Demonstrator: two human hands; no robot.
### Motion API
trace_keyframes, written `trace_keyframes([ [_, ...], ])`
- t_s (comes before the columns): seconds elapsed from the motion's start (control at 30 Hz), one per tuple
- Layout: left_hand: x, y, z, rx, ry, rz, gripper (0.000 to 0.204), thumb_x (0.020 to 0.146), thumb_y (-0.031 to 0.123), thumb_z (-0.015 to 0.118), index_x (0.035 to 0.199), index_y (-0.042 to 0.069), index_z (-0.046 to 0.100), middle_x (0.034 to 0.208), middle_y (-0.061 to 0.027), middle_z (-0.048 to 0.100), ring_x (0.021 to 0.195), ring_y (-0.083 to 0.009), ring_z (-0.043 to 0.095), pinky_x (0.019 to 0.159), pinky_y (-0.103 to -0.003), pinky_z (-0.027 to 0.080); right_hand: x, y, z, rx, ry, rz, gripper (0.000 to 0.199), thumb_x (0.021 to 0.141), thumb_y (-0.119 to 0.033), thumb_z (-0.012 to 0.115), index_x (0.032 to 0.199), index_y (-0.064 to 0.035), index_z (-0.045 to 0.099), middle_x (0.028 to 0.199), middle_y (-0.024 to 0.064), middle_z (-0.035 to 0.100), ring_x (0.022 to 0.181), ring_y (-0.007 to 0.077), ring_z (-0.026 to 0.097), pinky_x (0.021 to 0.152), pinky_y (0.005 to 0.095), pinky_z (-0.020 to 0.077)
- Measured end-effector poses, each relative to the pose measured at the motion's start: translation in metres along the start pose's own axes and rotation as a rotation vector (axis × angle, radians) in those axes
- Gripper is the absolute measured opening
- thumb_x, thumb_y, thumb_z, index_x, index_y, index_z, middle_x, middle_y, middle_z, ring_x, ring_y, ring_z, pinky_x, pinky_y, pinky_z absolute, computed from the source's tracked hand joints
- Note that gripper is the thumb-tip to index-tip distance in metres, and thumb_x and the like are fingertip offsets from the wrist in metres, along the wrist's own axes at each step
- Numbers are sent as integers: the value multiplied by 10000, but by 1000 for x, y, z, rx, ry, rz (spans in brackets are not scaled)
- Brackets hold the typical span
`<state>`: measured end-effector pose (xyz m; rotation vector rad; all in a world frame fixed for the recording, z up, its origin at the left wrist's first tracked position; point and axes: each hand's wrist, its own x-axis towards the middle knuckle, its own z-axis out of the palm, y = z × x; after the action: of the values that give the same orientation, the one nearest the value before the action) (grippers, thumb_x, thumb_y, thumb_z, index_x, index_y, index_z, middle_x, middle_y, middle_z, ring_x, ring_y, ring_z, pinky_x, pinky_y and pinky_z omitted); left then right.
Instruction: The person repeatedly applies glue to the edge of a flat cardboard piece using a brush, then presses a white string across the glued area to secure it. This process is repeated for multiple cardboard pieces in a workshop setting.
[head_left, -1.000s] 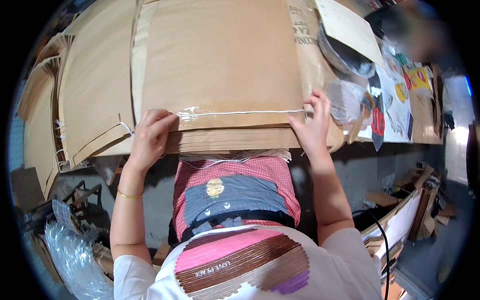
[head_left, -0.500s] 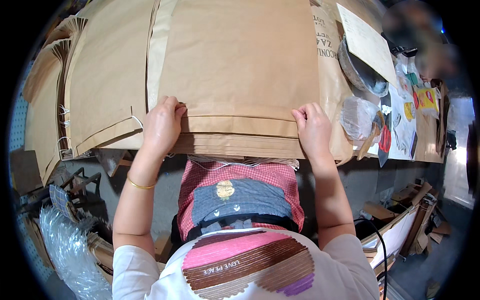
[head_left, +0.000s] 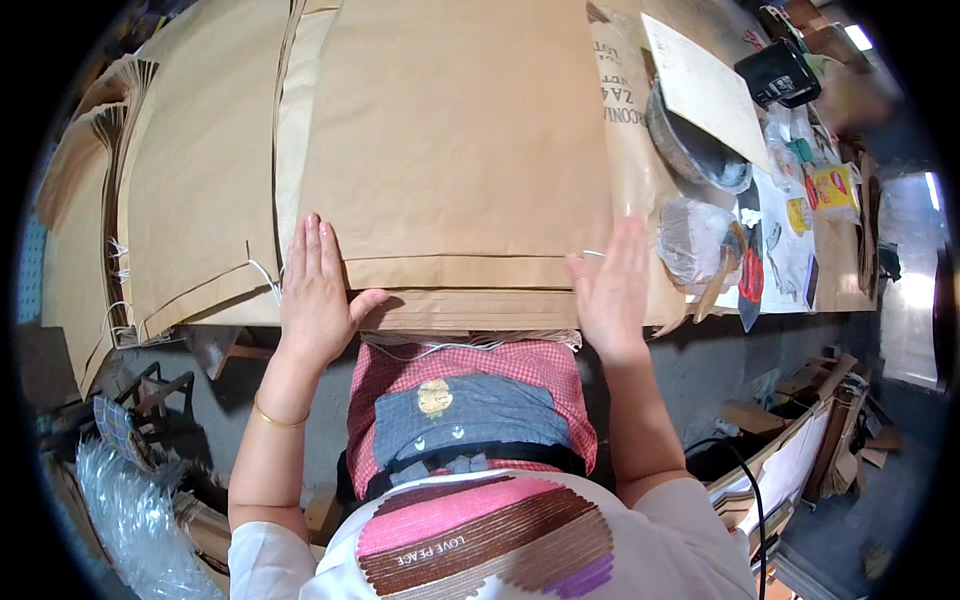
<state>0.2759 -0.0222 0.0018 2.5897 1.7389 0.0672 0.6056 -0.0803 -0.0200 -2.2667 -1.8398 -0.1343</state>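
A long brown paper fold (head_left: 460,272) lies sideways between left hand (head_left: 318,300) and right hand (head_left: 612,305). Fingers (head_left: 314,255) spread loose (right's blurry).

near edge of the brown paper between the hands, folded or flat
Folded: a narrow flap runs along the brown paper's near edge, white string showing at its right end.

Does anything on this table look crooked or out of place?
Slightly: the pale board lies askew across the basin, partly covering it. Beside the right hand, a white cord sticks out at the edge of otherwise tidy brown paper.
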Motion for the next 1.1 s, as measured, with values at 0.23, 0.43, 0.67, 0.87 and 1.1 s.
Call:
trace_keyframes([
  [0.23, 5, -20, 14, -492, 252, -129, 610, 846, 139, 647, 1339, -84, 365, 1328, -278, 423, 1260, -400, 390, 1051, -433, 331, 9, 5, -19, 412, 199, -75, 308, 880, -91, 566, 1164, 28, 552, 1182, 182, 575, 1025, 268, 578, 818, 354, 487],
  [0.43, -22, -23, -25, -1680, 40, -664, 274, 885, 120, 637, 1102, -28, 558, 964, -50, 638, 827, -114, 601, 768, -255, 502, -3, 27, -87, 1527, -351, 486, 341, 890, -13, 510, 1230, 4, 494, 1085, 54, 618, 893, 138, 614, 703, 239, 509],
  [0.67, -60, -52, -19, -729, 651, -299, 169, 913, 132, 563, 833, -2, 627, 646, -151, 568, 579, -303, 567, 536, -365, 431, -4, -35, -17, 923, -155, 90, 308, 961, -102, 449, 1201, 68, 540, 999, 119, 643, 920, 161, 596, 825, 284, 464],
  [0.87, -100, -219, -10, -486, 837, -710, 230, 944, 151, 510, 874, -46, 607, 693, -106, 575, 648, -141, 504, 606, -294, 430, 47, -189, 42, 1386, -555, -4, 395, 934, -42, 448, 1314, 61, 412, 931, 84, 623, 798, 144, 614, 731, 254, 506],
  [1.1, -108, -365, 8, -858, 634, -872, 275, 953, 176, 506, 743, 9, 563, 589, 18, 470, 557, -71, 411, 525, -259, 369, 66, -308, 32, 957, -814, -86, 457, 899, -48, 429, 1347, 27, 386, 735, 86, 633, 536, 184, 595, 500, 307, 495],
])
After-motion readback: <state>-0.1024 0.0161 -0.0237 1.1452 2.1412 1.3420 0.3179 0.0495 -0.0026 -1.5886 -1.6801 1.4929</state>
